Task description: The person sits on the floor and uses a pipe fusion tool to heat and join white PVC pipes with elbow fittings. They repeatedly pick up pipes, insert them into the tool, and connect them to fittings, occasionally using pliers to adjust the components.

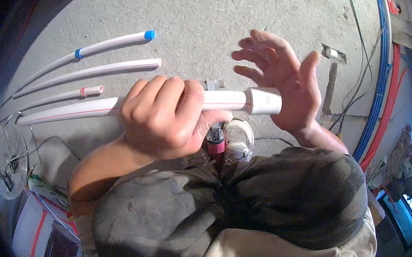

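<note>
My left hand [162, 118] is wrapped round a long white plastic pipe [76, 110] with a thin red line along it. The pipe runs level across the view, above my knees. A wider white pipe fitting [264, 100] sits on its right end. Just past that fitting, my right hand [286, 80] is open, fingers spread and palm showing, holding nothing. Whether its palm touches the fitting's end I cannot tell. Between my shoes stands a red and black tool [216, 143], partly hidden behind the pipe and my left hand.
More white pipes lie at the left, one with blue bands [116, 41], one plain [104, 69], one with a red band [83, 92]. A round fan [9, 160] stands far left. Blue conduits [381, 82] and red conduits [390, 109] run down the right, beside a black cable [361, 37].
</note>
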A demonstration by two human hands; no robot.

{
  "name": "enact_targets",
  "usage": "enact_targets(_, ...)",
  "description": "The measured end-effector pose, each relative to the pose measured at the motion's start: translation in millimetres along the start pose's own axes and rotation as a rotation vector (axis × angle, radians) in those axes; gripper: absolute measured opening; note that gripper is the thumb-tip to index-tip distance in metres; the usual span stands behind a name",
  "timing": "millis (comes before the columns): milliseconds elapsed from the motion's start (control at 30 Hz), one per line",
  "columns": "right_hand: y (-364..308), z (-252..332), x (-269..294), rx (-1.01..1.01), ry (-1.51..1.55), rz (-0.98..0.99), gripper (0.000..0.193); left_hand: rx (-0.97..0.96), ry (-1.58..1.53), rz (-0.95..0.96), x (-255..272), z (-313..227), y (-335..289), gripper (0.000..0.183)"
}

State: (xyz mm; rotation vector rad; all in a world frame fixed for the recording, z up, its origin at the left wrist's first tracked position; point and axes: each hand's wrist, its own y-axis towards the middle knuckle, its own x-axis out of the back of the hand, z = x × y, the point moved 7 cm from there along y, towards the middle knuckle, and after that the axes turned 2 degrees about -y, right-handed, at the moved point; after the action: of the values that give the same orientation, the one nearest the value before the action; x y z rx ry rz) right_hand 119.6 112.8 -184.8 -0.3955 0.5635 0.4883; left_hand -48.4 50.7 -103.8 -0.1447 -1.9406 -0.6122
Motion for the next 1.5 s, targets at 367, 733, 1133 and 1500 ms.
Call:
enact_targets(367, -26, -2, -39, 0.075, 0.238, 0.190, 0.070, -0.124, 0.027, 0.129, 26, -40, 6, 0.048)
enact_targets(733, -30, -3, -43, -0.082, 0.191, 0.142, 0.063, -0.099, 0.023, 0.144, 31, -42, 6, 0.046)
enact_targets(1133, -30, -14, -40, -0.206, 0.320, 0.041, 0.055, -0.151, 0.057, 0.128, 31, -43, 3, 0.044)
enact_targets(1500, -22, -17, -22, -0.275, 0.137, -0.100, 0.057, -0.060, -0.024, 0.082, 17, -26, 17, 0.040)
